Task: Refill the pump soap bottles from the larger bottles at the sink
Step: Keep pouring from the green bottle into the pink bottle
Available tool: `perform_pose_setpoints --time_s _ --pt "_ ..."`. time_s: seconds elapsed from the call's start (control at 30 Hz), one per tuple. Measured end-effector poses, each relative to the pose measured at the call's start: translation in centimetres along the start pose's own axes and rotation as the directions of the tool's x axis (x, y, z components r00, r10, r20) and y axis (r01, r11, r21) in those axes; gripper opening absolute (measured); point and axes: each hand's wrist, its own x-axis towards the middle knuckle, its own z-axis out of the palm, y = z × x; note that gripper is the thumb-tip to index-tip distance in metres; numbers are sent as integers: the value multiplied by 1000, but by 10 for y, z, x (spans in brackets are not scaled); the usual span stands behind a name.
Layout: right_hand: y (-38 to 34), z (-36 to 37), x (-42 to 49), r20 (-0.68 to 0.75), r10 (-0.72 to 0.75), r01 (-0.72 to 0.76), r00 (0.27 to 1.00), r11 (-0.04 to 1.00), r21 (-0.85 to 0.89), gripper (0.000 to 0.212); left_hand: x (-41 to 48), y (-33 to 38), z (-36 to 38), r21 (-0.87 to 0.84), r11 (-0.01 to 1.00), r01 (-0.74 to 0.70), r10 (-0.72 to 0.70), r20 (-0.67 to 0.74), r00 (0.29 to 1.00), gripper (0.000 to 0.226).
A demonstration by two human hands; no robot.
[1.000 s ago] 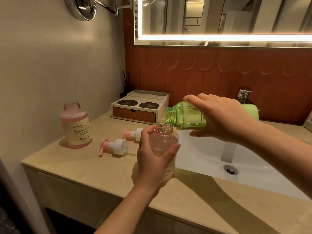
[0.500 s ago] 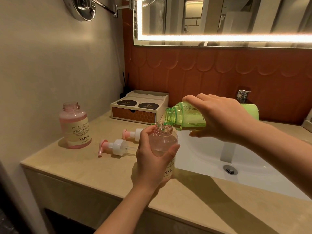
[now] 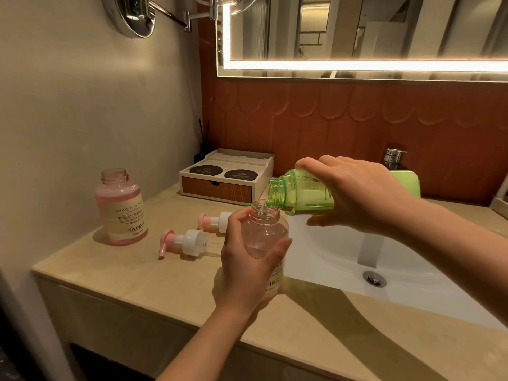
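Observation:
My left hand (image 3: pixel 244 266) grips a clear pink soap bottle (image 3: pixel 265 232) with its neck open, held upright at the sink's left rim. My right hand (image 3: pixel 360 193) holds a green bottle (image 3: pixel 299 196) tipped on its side, its open mouth right over the pink bottle's neck, and a thin clear stream runs down into it. A second open pink bottle (image 3: pixel 121 207), mostly full, stands at the left by the wall. Two pump heads (image 3: pixel 182 242) (image 3: pixel 215 221) with pink nozzles lie on the counter between the bottles.
A white basin (image 3: pixel 343 259) with a drain (image 3: pixel 373 277) is sunk in the beige counter (image 3: pixel 137 276). A chrome tap (image 3: pixel 394 155) stands behind my right hand. A white drawer box (image 3: pixel 228 177) sits against the red tiled wall, below a lit mirror (image 3: pixel 357 31).
The green bottle's mouth has dropped slightly closer to the pink bottle's neck, and liquid now runs between them. Both hands stay in nearly the same place.

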Motion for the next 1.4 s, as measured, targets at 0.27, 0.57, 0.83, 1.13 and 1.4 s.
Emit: perform_pose_setpoints --time_s 0.27,0.57,0.83,1.13,1.4 --pt "1 -1 1 22 -1 1 1000 1000 16 90 0 -2 0 20 1000 2 -2 -1 1000 72" --pt "2 -3 3 23 -12 12 1000 1000 -2 89 0 -2 0 18 1000 11 -11 -3 1000 78" --pt "3 -6 4 26 -21 21 999 1000 -15 88 0 0 0 0 1000 6 -6 2 1000 68" --pt "1 -7 4 31 -14 16 999 999 -37 88 1 2 -1 -23 1000 -9 9 -1 1000 66" --pt "1 -7 4 33 -17 18 999 999 -42 89 0 3 -1 -18 1000 -6 6 4 1000 72"
